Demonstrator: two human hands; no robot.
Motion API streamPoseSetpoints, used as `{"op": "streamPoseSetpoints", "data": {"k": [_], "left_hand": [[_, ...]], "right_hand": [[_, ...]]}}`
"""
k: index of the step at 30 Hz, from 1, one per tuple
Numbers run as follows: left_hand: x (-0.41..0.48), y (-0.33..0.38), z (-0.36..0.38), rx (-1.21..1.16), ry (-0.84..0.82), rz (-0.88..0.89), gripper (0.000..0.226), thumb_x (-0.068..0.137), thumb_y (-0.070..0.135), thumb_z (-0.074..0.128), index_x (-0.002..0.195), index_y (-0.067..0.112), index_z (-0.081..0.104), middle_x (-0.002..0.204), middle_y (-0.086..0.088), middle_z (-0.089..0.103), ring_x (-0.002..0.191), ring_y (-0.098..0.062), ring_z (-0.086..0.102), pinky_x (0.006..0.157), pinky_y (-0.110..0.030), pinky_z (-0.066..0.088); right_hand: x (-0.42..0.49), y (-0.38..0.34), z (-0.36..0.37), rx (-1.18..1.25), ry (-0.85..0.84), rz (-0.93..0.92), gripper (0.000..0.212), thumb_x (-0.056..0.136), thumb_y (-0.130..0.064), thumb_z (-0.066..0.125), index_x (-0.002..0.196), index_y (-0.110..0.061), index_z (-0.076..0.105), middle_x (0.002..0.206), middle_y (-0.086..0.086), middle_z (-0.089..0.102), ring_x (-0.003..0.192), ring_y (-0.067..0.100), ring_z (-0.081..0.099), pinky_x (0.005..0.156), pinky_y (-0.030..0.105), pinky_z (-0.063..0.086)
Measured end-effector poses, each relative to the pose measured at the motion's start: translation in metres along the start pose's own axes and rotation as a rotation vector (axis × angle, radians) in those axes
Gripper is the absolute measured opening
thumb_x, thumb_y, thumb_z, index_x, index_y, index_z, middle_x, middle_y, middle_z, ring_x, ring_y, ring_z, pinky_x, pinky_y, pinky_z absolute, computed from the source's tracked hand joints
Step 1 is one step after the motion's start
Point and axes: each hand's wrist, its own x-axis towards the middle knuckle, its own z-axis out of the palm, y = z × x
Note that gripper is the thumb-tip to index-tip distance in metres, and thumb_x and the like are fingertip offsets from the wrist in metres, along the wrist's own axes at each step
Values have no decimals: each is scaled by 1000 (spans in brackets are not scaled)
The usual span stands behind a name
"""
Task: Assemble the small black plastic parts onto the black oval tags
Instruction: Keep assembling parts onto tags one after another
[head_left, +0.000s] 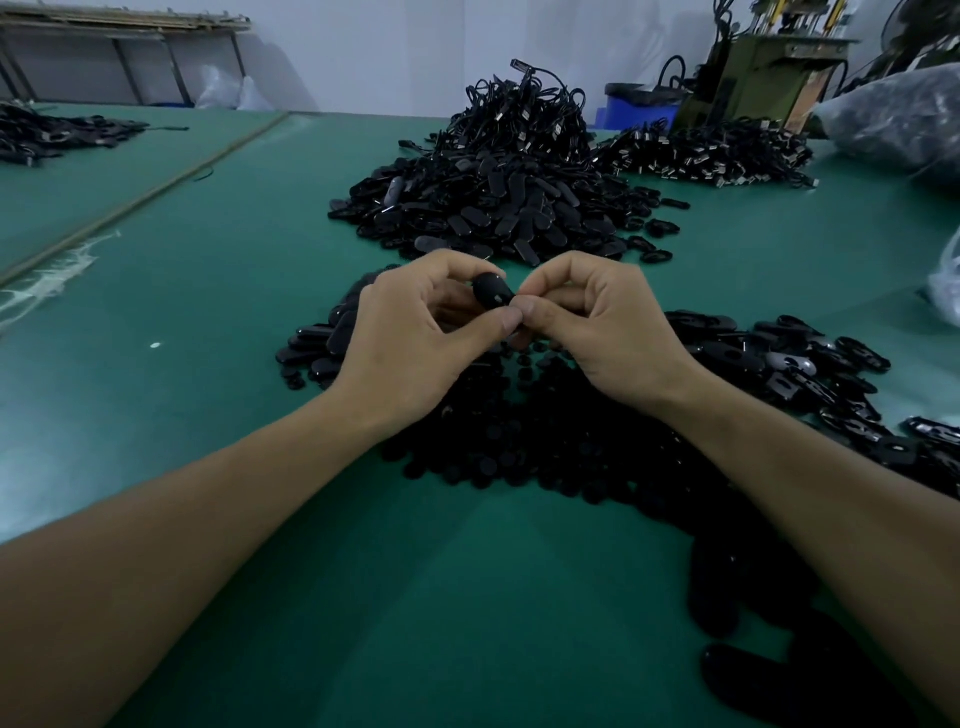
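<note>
Close to the near edge of the green table (208, 312), a heap of small parts (519, 457) is lying, round and black. Just above that heap, two hands are working together. The left hand (410, 332) is pinching one black tag (493, 292) between thumb and fingers, with the tag held up off the table. The right hand (597, 332) is curling in and pinching the same tag at its near end, so both thumbs are touching. I cannot tell if a small part is sitting under the right thumb, because the fingers are hiding it.

To do this step well, the left hand should be keeping the tag still. The right thumb should be pushing the little part straight into the hole, not sideways, until it sits flat. A tilted push could make the part pop out and get lost in the heap.

Farther back, near the middle of the table, a big pile of tags (498, 213) is waiting. Behind it, black cords (524, 111) are heaping up.
</note>
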Motion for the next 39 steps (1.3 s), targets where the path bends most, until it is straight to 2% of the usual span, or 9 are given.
{"op": "streamPoseSetpoints", "data": {"k": [4, 8, 11, 17, 22, 25, 28, 32, 39], "left_hand": [[1, 0, 0, 71, 57, 43, 22, 88, 20, 79, 101, 35, 69, 80, 13, 74, 69, -5, 72, 69, -23, 58], [1, -1, 1, 21, 112, 22, 23, 96, 17, 66, 114, 30, 67, 84, 16, 71, 73, -9, 73, 71, -33, 63], [1, 0, 3, -51, 91, 6, 28, 100, 10, 58, 125, 23, 62, 88, 13, 66, 81, -13, 76, 67, -31, 63], [2, -2, 1, -20, 85, -14, 39, 96, 8, 65, 126, 29, 52, 79, 12, 69, 70, -16, 73, 60, -30, 61], [4, -5, 0, 62, 134, 0, 31, 93, 13, 70, 104, 40, 59, 81, 16, 72, 66, -12, 71, 63, -28, 59], [3, -8, 0, 92, 143, 21, 29, 94, 12, 68, 113, 34, 66, 85, 21, 71, 67, -8, 71, 66, -26, 61], [3, -11, 0, 101, 144, 26, 32, 95, 11, 66, 122, 28, 69, 94, 20, 72, 68, -6, 71, 69, -28, 62], [4, -13, 0, 88, 153, 12, 33, 94, 11, 68, 123, 26, 70, 95, 19, 73, 68, -6, 71, 67, -28, 62], [4, -12, 0, 77, 169, 7, 31, 93, 11, 68, 119, 28, 71, 97, 16, 74, 70, -7, 71, 67, -30, 62]], "right_hand": [[0, 1, 1, -152, -6, 26, 3, 94, -20, 69, 93, -17, 68, 81, 1, 76, 81, 17, 72, 83, 33, 57], [0, 1, 2, -486, -116, 59, 14, 86, -35, 76, 96, -25, 72, 79, -13, 69, 74, -8, 61, 67, 7, 43], [0, 0, 3, -636, -185, 42, 23, 86, -38, 75, 102, -22, 70, 78, -15, 59, 68, -15, 52, 62, 4, 37], [-1, -1, 3, -623, -181, 44, 16, 89, -33, 73, 93, -17, 74, 70, -16, 57, 68, -13, 54, 63, 4, 39], [-1, 2, 7, -726, -194, 35, 37, 88, -59, 60, 104, -27, 65, 84, -13, 56, 79, 2, 54, 71, 27, 44], [0, 1, 8, -775, -241, 17, 36, 89, -59, 59, 101, -25, 65, 86, -12, 52, 79, 4, 52, 72, 32, 46], [1, 1, 6, -728, -233, 17, 20, 94, -43, 63, 96, -23, 66, 81, -13, 53, 76, 3, 53, 70, 27, 44], [2, 1, 5, -677, -230, 62, 11, 95, -32, 66, 94, -21, 68, 76, -15, 58, 70, -3, 53, 61, 8, 37], [2, -1, 4, -579, -228, 132, 27, 95, -47, 59, 92, -21, 69, 76, -10, 64, 71, -6, 57, 59, 7, 39]]}}
